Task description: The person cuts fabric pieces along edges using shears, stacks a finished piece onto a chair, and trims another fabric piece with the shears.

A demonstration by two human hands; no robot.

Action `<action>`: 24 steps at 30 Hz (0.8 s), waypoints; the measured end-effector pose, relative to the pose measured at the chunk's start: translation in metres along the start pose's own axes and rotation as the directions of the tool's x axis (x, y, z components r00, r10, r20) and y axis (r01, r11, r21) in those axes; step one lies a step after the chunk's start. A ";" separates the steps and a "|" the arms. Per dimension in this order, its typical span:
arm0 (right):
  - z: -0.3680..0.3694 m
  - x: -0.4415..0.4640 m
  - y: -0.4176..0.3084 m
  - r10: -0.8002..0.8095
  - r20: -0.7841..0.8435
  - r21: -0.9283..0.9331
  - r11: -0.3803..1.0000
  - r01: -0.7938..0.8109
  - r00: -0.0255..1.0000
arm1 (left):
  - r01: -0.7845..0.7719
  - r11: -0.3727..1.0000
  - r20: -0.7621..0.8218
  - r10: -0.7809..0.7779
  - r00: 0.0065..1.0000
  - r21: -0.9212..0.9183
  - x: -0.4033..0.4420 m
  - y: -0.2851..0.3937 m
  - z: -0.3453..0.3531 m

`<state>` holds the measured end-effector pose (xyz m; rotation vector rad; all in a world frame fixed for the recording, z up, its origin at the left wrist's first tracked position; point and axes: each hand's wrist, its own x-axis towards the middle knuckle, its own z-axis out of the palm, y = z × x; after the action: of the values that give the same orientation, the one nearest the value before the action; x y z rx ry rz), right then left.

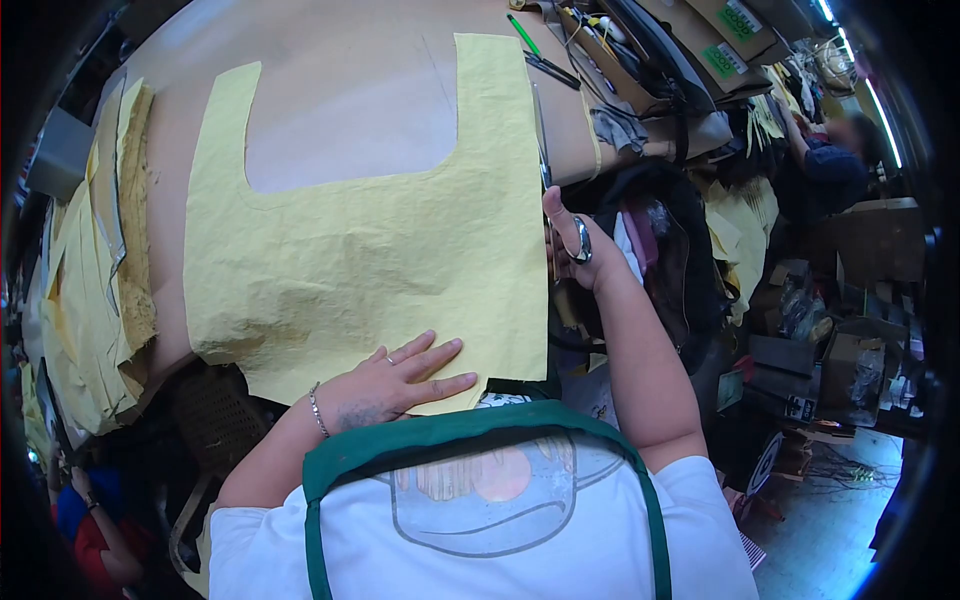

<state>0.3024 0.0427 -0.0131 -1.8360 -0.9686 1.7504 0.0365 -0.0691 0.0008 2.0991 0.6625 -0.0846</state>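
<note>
A yellow cloth piece [360, 250] with a deep U-shaped cut-out between two straps lies creased on the table, its lower part reaching over the near edge. My left hand [410, 378] rests flat on its lower edge, fingers spread. Beside the right edge of the cloth, my right hand [575, 240] has its thumb through the metal handle loop of a pair of scissors [581, 240]. Its other fingers are mostly hidden behind the cloth. A thin dark blade runs up along that same edge.
Stacked yellow cloth [125, 240] hangs over the table's left side. A green pen [523, 34] and dark tools [552, 68] lie at the back. A black bag [670, 250] sits to the right. One person [825, 165] works at far right, another [100, 530] at lower left.
</note>
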 end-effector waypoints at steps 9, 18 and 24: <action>0.003 -0.001 0.008 -0.084 -0.089 -0.040 0.996 0.080 0.992 | -0.010 1.000 0.021 0.010 1.000 -0.007 0.000 -0.001 -0.002; 0.005 -0.005 0.013 -0.103 -0.126 -0.031 0.994 0.100 0.987 | -0.029 0.999 0.019 0.030 0.999 -0.046 0.001 -0.002 -0.002; 0.002 0.001 0.020 -0.110 -0.121 -0.084 0.991 0.100 0.987 | -0.052 0.996 0.013 0.053 0.999 -0.071 0.002 -0.004 0.000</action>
<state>0.3040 0.0298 -0.0284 -1.8817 -1.0764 1.5356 0.0361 -0.0662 -0.0025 2.0441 0.5928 -0.0471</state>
